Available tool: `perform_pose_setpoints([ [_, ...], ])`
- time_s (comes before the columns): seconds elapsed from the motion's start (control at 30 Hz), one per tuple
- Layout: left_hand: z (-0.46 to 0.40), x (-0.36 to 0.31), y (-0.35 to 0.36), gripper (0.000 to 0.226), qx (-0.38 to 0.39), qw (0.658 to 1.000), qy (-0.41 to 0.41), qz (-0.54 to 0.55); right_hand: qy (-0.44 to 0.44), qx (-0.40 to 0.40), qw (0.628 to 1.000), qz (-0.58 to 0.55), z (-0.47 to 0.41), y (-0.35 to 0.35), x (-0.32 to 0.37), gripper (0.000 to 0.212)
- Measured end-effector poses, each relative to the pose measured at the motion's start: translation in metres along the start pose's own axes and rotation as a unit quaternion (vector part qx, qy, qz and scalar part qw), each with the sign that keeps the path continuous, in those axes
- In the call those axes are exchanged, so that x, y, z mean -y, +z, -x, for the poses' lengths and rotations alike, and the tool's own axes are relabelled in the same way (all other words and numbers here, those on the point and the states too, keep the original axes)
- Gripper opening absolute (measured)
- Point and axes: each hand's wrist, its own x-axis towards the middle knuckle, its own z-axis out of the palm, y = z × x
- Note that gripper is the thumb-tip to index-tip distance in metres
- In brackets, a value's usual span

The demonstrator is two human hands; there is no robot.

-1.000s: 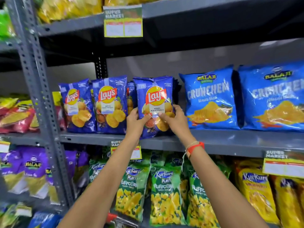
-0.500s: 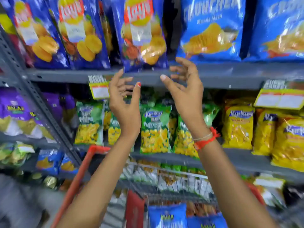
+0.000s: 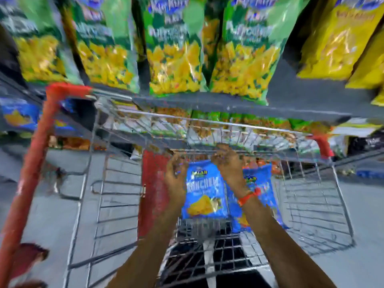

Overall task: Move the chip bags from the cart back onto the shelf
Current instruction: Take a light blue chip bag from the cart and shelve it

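Between both hands (image 3: 175, 177): blue chip bag (image 3: 204, 192).

Blue chip bags (image 3: 204, 192) printed with yellow chips; silver wire cart (image 3: 311, 204) with red handle (image 3: 31, 163); green-and-yellow shelf bags (image 3: 174, 48).

Both hands, left hand (image 3: 175, 173) and right hand (image 3: 228, 163), dropped from shelf into cart (image 3: 311, 204).

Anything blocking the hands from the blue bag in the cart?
Nothing visible. Left hand and right hand are inside the cart, at either top corner of the blue Crunchex bag. Blur hides whether either grip has closed.
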Motion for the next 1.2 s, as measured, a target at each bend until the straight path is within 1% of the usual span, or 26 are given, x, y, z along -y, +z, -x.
perform_pose_setpoints([
  [0.03,-0.008,0.028,-0.003,0.031,0.009,0.998,-0.058,-0.012,0.034,0.007,0.998,0.058,0.004,0.001,-0.030,0.041],
  [0.07,-0.014,0.057,-0.005,0.041,0.010,0.993,-0.110,-0.034,0.074,0.024,0.992,0.095,0.005,0.005,-0.059,0.045],
  [0.1,-0.020,0.083,-0.006,0.051,0.009,0.986,-0.155,-0.061,0.090,0.037,0.989,0.115,0.003,0.006,-0.075,0.047],
  [0.13,-0.021,0.105,-0.007,0.055,0.015,0.978,-0.193,-0.084,0.116,0.035,0.985,0.124,0.000,0.009,-0.084,0.051],
  [0.17,-0.019,0.116,-0.006,0.047,0.029,0.970,-0.225,-0.093,0.174,0.044,0.983,0.042,-0.008,0.012,-0.089,0.058],
  [0.2,-0.019,0.122,-0.005,0.034,0.042,0.960,-0.256,-0.102,0.171,0.062,0.983,0.035,-0.020,0.014,-0.097,0.070],
  [0.23,-0.018,0.129,-0.003,0.021,0.050,0.953,-0.277,-0.110,0.173,0.083,0.980,0.050,-0.031,0.017,-0.100,0.082],
  [0.27,-0.019,0.141,-0.002,0.013,0.063,0.949,-0.287,-0.117,0.194,0.103,0.973,0.067,-0.034,0.016,-0.107,0.092],
  [0.3,-0.020,0.152,-0.002,0.009,0.081,0.947,-0.290,-0.114,0.208,0.127,0.966,0.086,-0.034,0.012,-0.118,0.096],
  [0.33,-0.022,0.165,-0.003,0.015,0.091,0.946,-0.292,-0.108,0.219,0.137,0.961,0.098,-0.039,0.014,-0.129,0.097],
  [0.4,-0.022,0.188,-0.004,0.031,0.100,0.945,-0.293,-0.109,0.230,0.145,0.958,0.092,-0.036,0.020,-0.146,0.096],
  [0.47,-0.022,0.200,-0.005,0.037,0.120,0.945,-0.285,-0.105,0.230,0.124,0.961,0.093,-0.041,0.028,-0.148,0.093],
  [0.53,-0.023,0.206,-0.005,0.042,0.144,0.953,-0.253,-0.084,0.232,0.131,0.960,0.084,-0.040,0.034,-0.151,0.095],
  [0.6,-0.021,0.206,-0.004,0.040,0.154,0.955,-0.243,-0.073,0.226,0.120,0.962,0.093,-0.042,0.038,-0.155,0.094],
  [0.7,-0.018,0.203,-0.006,0.041,0.133,0.959,-0.240,-0.067,0.215,0.090,0.967,0.100,-0.041,0.039,-0.155,0.081],
  [0.77,-0.014,0.199,-0.005,0.042,0.133,0.958,-0.247,-0.053,0.221,0.084,0.968,0.079,-0.037,0.037,-0.151,0.074],
  [0.87,-0.008,0.185,-0.004,0.046,0.140,0.957,-0.248,-0.046,0.200,0.086,0.974,0.060,-0.025,0.028,-0.141,0.065],
  [0.93,-0.004,0.167,-0.004,0.041,0.145,0.953,-0.263,-0.045,0.184,0.080,0.978,0.057,-0.018,0.020,-0.135,0.056],
  [0.97,-0.002,0.156,-0.005,0.038,0.153,0.949,-0.272,-0.042,0.178,0.077,0.980,0.049,-0.016,0.015,-0.133,0.055],
  [1.03,0.001,0.136,-0.008,0.034,0.179,0.941,-0.283,-0.040,0.166,0.080,0.982,0.025,-0.008,0.006,-0.123,0.056],
  [1.1,0.003,0.113,-0.012,0.022,0.220,0.930,-0.292,-0.048,0.153,0.087,0.984,-0.002,0.001,-0.005,-0.108,0.056],
  [1.13,0.004,0.102,-0.012,0.019,0.249,0.920,-0.298,-0.045,0.141,0.089,0.986,-0.020,0.008,-0.011,-0.099,0.054],
  [1.17,0.006,0.089,-0.011,0.018,0.271,0.914,-0.300,-0.037,0.131,0.083,0.987,-0.039,0.014,-0.016,-0.091,0.051],
  [1.2,0.009,0.074,-0.010,0.023,0.280,0.915,-0.290,-0.031,0.119,0.074,0.989,-0.053,0.020,-0.021,-0.082,0.050],
])
